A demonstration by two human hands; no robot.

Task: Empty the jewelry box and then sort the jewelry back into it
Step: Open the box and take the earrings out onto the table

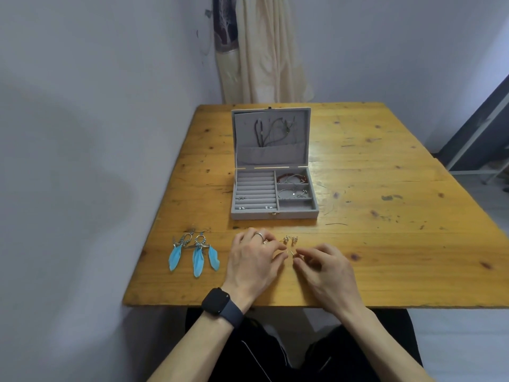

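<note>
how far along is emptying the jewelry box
Early in the emptying. Out: the feather earrings and a small earring pair lie on the table. In hand: left hand and right hand pinch a small metal piece. Left: the jewelry box holds a red bracelet, hoops, studs and lid cords; then sorting back.

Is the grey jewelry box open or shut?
Open: the jewelry box has its lid tilted back, baring ring rolls and a red bracelet inside.

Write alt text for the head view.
The left hand and right hand pinch small gold pieces over a wooden table, before an open grey jewelry box with some jewelry inside. Blue feather earrings lie at left.
</note>
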